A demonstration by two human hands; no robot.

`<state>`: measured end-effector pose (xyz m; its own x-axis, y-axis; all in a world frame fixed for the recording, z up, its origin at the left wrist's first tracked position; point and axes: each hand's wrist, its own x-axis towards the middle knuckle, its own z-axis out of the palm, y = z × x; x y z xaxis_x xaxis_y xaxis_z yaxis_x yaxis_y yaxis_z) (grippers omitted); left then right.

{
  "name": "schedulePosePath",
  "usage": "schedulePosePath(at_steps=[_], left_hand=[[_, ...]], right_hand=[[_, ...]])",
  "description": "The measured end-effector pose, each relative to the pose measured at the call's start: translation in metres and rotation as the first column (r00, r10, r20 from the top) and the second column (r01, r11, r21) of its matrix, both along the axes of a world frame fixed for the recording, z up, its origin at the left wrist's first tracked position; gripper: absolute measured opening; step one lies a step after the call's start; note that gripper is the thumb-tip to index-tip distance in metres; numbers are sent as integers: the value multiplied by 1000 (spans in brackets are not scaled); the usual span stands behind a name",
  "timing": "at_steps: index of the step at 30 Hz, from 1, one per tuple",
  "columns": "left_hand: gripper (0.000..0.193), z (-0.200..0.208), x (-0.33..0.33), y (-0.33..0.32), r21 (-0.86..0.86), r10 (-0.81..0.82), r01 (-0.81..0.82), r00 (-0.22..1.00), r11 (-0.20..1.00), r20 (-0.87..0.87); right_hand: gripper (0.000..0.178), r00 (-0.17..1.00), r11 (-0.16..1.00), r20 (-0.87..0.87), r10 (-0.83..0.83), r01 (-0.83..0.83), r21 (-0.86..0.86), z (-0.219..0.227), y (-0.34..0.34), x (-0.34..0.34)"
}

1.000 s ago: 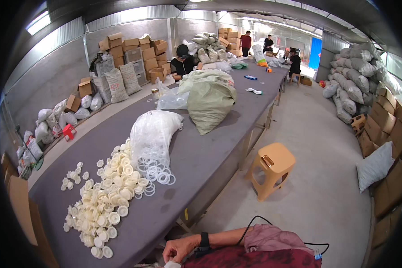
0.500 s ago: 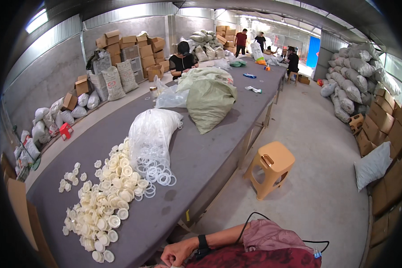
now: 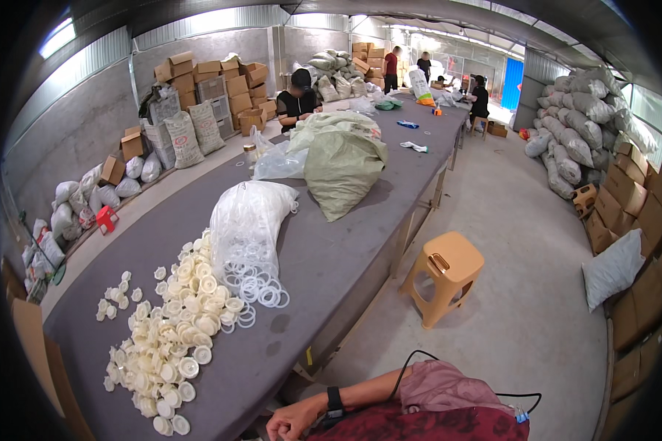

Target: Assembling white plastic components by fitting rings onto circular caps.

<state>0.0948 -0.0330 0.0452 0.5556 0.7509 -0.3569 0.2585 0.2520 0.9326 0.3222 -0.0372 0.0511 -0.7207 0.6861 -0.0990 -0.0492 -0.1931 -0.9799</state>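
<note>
My right hand [image 3: 293, 421] is at the lower edge, beside the near side of the table [image 3: 272, 382]. It has a dark wristband [image 3: 335, 402], and its fingers are curled and closed. The picture's edge cuts off the fingertips, so anything in them is hidden. My left hand is out of view. On the table to the left lies a heap of cream-coloured round plastic caps [image 3: 165, 345], with a few loose caps [image 3: 115, 295] apart from it. Behind the heap, a white translucent bag [image 3: 250, 213] lies with its mouth towards me, spilling clear plastic rings [image 3: 261, 288].
A green woven sack [image 3: 343, 173] stands farther along the table. A tan plastic stool [image 3: 449, 268] is on the floor to the right. Cartons [image 3: 632, 287] and stacked sacks [image 3: 577, 125] line the right wall. Across the table sits a person [image 3: 299, 101]; others are at the far end.
My right hand has turned slightly, with its knuckles more to the front; a pale bit seen beneath its fingers earlier is out of sight. The view has shifted a little.
</note>
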Motion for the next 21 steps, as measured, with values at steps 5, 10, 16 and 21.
schedulePosePath(at_steps=[5, 10, 16, 21], left_hand=[[10, -1, 0, 0, 10, 30, -30, 1000, 1000, 7], [10, -3, 0, -1, 13, 47, -48, 999, 999, 15], [10, -4, 1, -1, 22, 86, -86, 996, 996, 32], [10, -8, 2, -4, 43, 127, -130, 990, 991, 55]], right_hand=[[20, 981, 998, -183, 63, -68, -19, -35, 4, -7], [20, 990, 993, -138, -22, 6, -118, -37, 2, -8], [28, 948, 962, -275, -162, 89, -259, -43, -2, -14], [31, 933, 945, -254, -256, 185, -270, -65, 1, -15]])
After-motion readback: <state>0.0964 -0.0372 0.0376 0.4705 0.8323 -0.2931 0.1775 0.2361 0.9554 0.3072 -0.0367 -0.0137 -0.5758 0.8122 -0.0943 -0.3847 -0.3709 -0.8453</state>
